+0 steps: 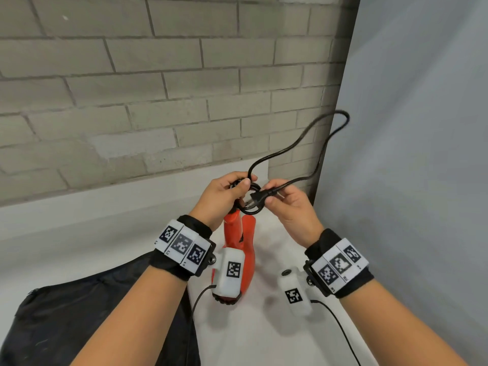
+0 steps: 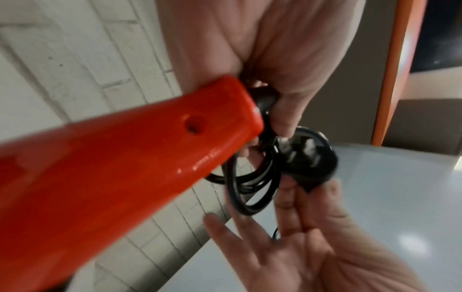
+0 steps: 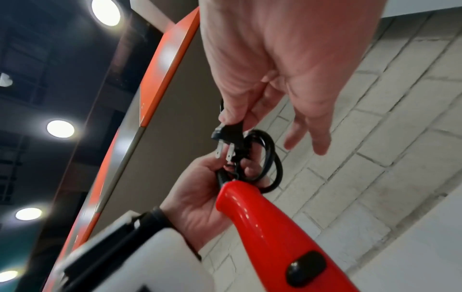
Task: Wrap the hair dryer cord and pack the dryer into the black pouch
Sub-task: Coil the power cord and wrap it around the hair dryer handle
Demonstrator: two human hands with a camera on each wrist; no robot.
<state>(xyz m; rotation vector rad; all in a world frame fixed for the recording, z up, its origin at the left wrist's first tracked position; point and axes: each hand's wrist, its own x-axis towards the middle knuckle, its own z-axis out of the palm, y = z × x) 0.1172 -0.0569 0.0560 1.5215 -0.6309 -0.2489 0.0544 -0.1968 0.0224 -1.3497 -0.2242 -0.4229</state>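
A red hair dryer [image 1: 239, 249] hangs over the white table, its handle [image 2: 125, 168] pointing up toward the hands. My left hand [image 1: 227, 196] grips the small black cord coils [image 1: 250, 204] at the end of the handle [image 3: 250, 207]. My right hand [image 1: 285, 204] pinches the black plug [image 1: 260, 198] between thumb and forefinger, prongs [image 3: 225, 152] toward the coils. The other right fingers [image 3: 312, 134] are spread loose. A long cord loop [image 1: 317, 143] swings up and to the right. The black pouch [image 1: 92, 320] lies flat at the lower left.
A grey brick wall [image 1: 132, 88] runs close behind the white table [image 1: 264, 339]. A pale panel [image 1: 422, 154] closes the right side. Thin black camera cables [image 1: 340, 331] trail from both wrist mounts over the table.
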